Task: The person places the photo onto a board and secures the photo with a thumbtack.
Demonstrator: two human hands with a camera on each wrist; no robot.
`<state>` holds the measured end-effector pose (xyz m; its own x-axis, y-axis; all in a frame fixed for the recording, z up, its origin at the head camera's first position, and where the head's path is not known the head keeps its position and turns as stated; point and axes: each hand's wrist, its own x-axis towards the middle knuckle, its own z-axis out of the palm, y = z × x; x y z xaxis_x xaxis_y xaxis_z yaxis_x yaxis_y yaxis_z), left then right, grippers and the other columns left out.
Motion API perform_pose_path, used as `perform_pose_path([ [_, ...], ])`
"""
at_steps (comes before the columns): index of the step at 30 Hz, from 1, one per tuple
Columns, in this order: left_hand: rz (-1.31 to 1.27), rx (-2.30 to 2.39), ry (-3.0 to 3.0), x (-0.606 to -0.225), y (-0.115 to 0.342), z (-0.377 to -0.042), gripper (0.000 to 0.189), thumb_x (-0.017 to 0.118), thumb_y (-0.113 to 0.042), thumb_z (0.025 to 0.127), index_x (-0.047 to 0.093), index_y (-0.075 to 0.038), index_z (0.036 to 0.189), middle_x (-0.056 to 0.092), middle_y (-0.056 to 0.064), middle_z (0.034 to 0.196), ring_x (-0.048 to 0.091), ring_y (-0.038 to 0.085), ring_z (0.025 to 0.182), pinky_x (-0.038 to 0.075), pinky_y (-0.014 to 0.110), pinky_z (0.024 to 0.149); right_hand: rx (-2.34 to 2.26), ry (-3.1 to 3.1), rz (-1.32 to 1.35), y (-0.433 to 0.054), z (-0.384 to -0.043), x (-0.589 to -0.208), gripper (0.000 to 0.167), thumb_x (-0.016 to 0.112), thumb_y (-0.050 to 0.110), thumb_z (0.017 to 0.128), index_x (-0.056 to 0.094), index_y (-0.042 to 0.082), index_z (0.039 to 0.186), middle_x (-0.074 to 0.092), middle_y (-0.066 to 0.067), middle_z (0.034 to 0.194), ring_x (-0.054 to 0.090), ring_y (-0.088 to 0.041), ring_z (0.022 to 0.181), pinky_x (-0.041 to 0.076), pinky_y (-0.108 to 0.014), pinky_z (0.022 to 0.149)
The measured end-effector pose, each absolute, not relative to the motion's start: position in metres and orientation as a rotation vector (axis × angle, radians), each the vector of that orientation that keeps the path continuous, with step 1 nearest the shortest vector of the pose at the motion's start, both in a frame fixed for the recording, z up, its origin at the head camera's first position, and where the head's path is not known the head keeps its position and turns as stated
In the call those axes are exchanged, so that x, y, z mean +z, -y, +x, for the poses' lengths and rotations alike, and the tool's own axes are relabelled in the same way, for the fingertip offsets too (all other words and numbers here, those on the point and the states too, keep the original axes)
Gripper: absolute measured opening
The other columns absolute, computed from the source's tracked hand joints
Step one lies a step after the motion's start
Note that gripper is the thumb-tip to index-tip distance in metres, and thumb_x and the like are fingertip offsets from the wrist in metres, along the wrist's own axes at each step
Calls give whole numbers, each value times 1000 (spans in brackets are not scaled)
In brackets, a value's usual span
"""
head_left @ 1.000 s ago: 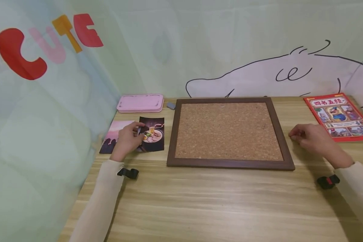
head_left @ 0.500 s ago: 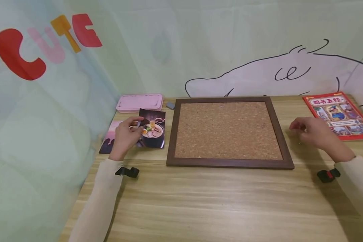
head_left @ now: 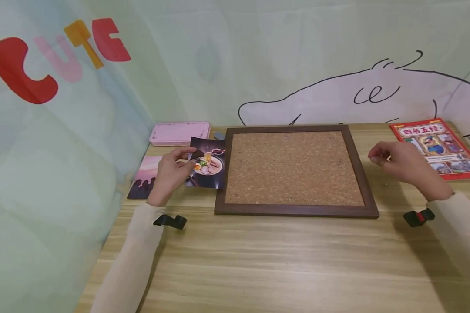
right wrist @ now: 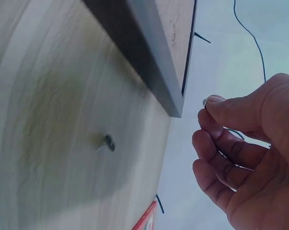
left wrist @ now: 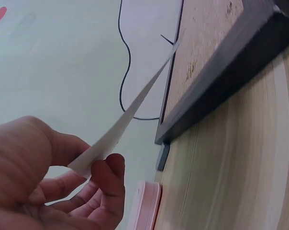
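My left hand [head_left: 173, 174] pinches a ramen-bowl photo [head_left: 210, 170] by its left edge, between thumb and fingers. In the left wrist view the photo [left wrist: 127, 112] appears nearly edge-on, raised off the table. Its right side overlaps the left frame of the cork board [head_left: 293, 169] in the head view. Right of the board, my right hand [head_left: 405, 167] hovers over the table. Between its thumb and index finger is a small shiny push pin [right wrist: 205, 102], mostly hidden. Another push pin [right wrist: 109, 143] lies on the table below that hand.
A sunset photo [head_left: 144, 176] lies at the table's left edge. Behind it are a pink pencil case [head_left: 179, 133] and a grey eraser [head_left: 219, 135]. At the far right lies a red-bordered book [head_left: 438, 150]. A printed cloth hangs behind the table.
My left hand has lifted the ramen photo off the table and carried it right, to the board's left frame. The right hand has risen slightly, baring the push pin on the table.
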<state>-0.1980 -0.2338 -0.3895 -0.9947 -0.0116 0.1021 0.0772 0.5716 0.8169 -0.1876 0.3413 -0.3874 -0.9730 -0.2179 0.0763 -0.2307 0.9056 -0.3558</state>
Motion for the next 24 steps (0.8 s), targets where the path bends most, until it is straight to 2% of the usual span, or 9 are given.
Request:
perform_pose_path([
  [5,-61,-1439,2702,-389,220,-202,36,67,-8,100,71,-6,136,67,21,124,53,-1,59,43,17,58,620,2989,386,-334,-190,-385,8,69,5,101,73,-1,99,72,-13,86,58,-21,77,42,-26,62],
  [12,-115,-1419,2716,-389,206,-205,36,68,-11,99,72,-8,135,69,20,124,53,5,60,44,20,57,661,2961,379,-320,-194,-381,8,70,8,101,74,1,101,75,-16,92,65,-25,82,48,-29,68],
  [18,-170,-1450,2693,-390,191,-209,37,68,-8,98,71,-4,134,69,23,128,60,14,80,46,18,61,778,2980,333,-307,-197,-378,12,70,12,103,73,1,107,73,-18,99,62,-26,86,47,-23,67],
  [21,-181,-1470,2679,-390,184,-210,36,69,-6,97,72,-2,133,69,24,127,60,13,87,46,17,62,806,2952,339,-299,-198,-377,12,70,11,103,74,2,107,74,-18,99,61,-24,85,45,-21,66],
  [24,-184,-1496,2680,-390,178,-211,36,69,-6,97,72,-2,133,70,24,124,57,10,74,44,17,59,837,2928,341,-290,-199,-375,13,69,10,103,75,0,108,73,-20,100,61,-26,85,45,-20,65],
])
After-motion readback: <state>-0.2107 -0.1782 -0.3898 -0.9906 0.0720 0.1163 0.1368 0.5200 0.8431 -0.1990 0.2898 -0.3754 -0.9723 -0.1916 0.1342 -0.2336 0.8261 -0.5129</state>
